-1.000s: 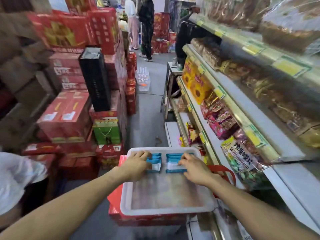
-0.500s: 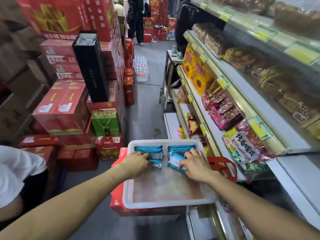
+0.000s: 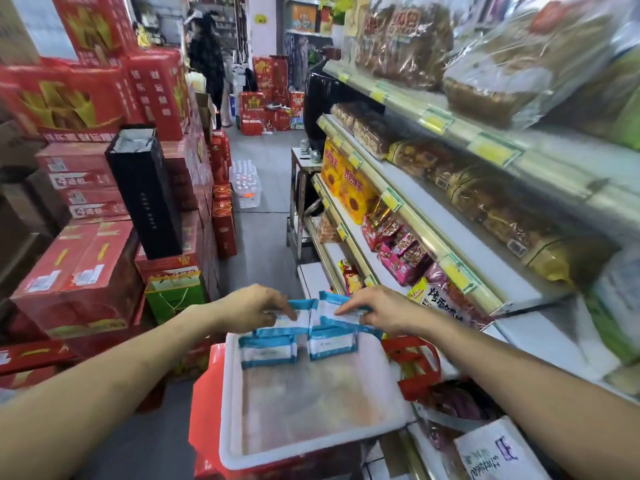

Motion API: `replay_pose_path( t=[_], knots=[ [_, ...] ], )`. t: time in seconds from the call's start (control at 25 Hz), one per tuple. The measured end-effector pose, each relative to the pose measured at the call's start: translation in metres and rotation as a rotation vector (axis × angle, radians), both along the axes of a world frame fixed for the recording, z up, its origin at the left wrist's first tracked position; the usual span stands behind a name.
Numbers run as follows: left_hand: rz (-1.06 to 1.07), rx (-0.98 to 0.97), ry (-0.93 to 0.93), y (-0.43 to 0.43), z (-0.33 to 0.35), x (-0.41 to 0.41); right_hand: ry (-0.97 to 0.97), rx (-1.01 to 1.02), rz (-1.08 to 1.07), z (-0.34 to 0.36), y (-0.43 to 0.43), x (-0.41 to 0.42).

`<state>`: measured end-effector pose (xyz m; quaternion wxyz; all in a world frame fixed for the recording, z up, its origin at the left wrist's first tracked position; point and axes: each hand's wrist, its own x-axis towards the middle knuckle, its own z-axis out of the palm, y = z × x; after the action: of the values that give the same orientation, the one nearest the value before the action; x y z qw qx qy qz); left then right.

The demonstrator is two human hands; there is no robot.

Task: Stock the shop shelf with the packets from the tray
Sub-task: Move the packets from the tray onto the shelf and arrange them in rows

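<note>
Left grip (image 3: 252, 306) pinches 1 blue packet (image 3: 294, 318), right grip (image 3: 384, 313) a 2nd packet (image 3: 334, 310), above the white tray (image 3: 232, 410) holding 2 more packets (image 3: 268, 351).

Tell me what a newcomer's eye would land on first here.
Dead centre, the left hand and right hand pinch blue-and-white packets just above the far end of a white plastic tray. Stacked red cardboard cartons wall the left side; white shelves of clear-bagged pastries climb the right.

Place: a small grocery shop.
Shelves (image 3: 485, 261): tiered, yellow price tags (image 3: 493, 150) along the edges, packed with bagged snacks (image 3: 401, 254).
Aisle (image 3: 263, 237): red gift cartons (image 3: 79, 271) stacked high.
</note>
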<state>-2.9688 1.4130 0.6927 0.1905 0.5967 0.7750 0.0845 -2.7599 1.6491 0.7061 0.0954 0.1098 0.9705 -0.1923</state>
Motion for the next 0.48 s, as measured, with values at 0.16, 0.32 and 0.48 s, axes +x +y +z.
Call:
replay_pose_path(
  t=[0.16,0.32,0.48],
  knots=[
    [-0.067,0.167,-0.049,0.038,0.115,0.0,0.136,0.007,-0.039,0.121,0.029,0.029],
    [-0.189,0.339,-0.109,0.093,0.233,0.036,0.27,0.179,-0.124,0.242,0.058,0.094],
    [-0.39,0.458,-0.169,0.157,0.328,0.112,0.377,0.299,-0.272,0.339,0.071,0.196]
  ],
)
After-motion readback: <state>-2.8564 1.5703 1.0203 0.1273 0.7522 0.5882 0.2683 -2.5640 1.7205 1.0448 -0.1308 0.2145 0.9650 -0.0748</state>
